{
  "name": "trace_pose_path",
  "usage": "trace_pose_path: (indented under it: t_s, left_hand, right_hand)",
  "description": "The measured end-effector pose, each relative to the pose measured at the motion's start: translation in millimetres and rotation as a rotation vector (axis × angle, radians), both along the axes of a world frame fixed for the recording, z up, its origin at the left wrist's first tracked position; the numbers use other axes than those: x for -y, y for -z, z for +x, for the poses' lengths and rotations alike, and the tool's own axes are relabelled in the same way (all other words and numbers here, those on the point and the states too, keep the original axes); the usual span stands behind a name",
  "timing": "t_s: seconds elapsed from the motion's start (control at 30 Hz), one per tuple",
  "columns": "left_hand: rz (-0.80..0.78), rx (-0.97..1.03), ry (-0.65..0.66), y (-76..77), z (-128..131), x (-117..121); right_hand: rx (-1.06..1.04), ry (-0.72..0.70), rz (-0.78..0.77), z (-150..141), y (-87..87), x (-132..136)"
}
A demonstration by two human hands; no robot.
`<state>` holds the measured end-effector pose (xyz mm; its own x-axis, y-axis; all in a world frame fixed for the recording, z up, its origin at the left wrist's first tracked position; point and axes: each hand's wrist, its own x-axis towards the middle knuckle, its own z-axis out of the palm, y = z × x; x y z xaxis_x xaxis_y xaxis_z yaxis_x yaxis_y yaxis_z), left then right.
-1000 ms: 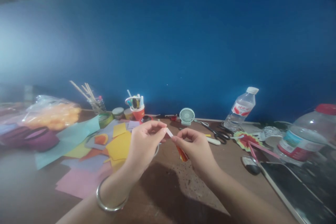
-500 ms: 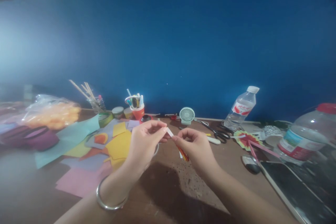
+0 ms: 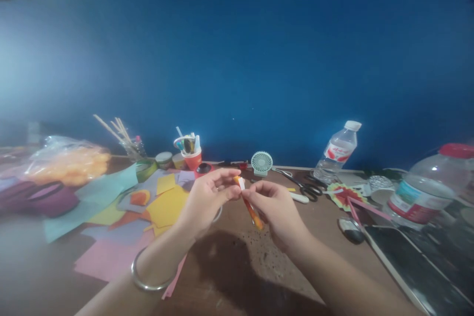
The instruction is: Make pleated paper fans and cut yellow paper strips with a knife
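Between both hands is a narrow folded orange paper strip [image 3: 255,219], slanting down to the right. White shows on its upper part, close to the fingertips. My left hand [image 3: 200,203], with a silver bangle on the wrist, pinches its top end between thumb and finger. Lower down, my right hand [image 3: 276,207] pinches the same strip with thumb and index finger, and part of the strip is hidden by these fingers. A shadow of the hands falls on the brown table [image 3: 229,266] beneath.
Coloured paper sheets [image 3: 107,256] lie to the left, near a bag of orange stuff [image 3: 70,160]. Along the back stand a red cup of tools [image 3: 192,158], a small fan [image 3: 261,163] and a water bottle [image 3: 336,153]. Scissors [image 3: 310,190], a paper rosette [image 3: 342,195] and a tablet-like device [image 3: 411,266] are right.
The strip has been turned: its orange end now shows above the left fingertips, where mainly white showed before. Both hands stay pinched on it. The view has shifted slightly, and a pink strip shows by the bangle.
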<state>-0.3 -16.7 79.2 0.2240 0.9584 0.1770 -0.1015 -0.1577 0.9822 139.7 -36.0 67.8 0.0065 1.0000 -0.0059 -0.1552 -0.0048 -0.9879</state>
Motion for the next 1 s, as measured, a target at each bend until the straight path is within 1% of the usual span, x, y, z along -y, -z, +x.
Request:
trace_pose_path:
  t_s: [0.07, 0.17, 0.3, 0.43, 0.7, 0.9, 1.0]
  left_hand:
    - [-0.006, -0.03, 0.033, 0.5, -1.5, -2.5]
    - [-0.018, -0.023, 0.04, 1.1, -2.7, -5.0]
    - [-0.04, 0.021, 0.052, 0.6, -3.4, -5.9]
    - [-0.07, 0.046, 0.048, 0.1, -3.4, -5.4]
    - [-0.057, 0.056, 0.063, -0.3, -2.3, -4.3]
    - [-0.033, 0.035, 0.069, -0.3, -1.5, -3.4]
    - [-0.022, -0.004, 0.047, -0.2, -1.5, -2.7]
  right_hand:
    - [-0.081, -0.043, -0.026, 0.4, -1.6, 0.6]
    - [-0.179, -0.072, -0.056, 1.1, -3.0, 1.7]
    - [-0.238, -0.092, -0.082, 1.6, -2.8, 2.4]
    - [-0.232, -0.11, -0.09, 1.1, -4.3, 3.3]
    - [-0.148, -0.051, -0.066, -1.2, -10.0, 4.1]
    - [-0.097, -0.035, -0.042, -2.3, -7.6, 3.8]
    - [-0.081, -0.042, -0.027, -2.1, -4.1, 3.3]
